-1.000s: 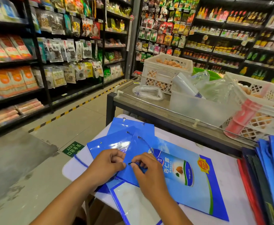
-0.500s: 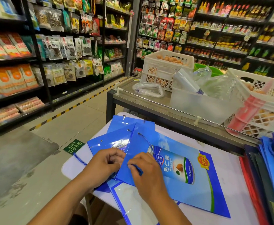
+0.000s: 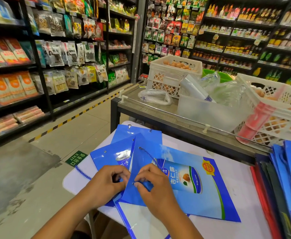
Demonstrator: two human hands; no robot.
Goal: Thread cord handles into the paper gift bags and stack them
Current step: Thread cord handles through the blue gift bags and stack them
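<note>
Right hand pinches blue cord at top bag eyelet, worktop 6 o'clock; left hand fingers curled gripping bag edge. Risk: frayed tip snags, cord backs out.

Flat blue gift bag atop other blue bags on table; blue cord thru upper hole.

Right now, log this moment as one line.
step: threading cord | bag: flat on table | left hand: grips edge | right hand: pinches cord
</note>
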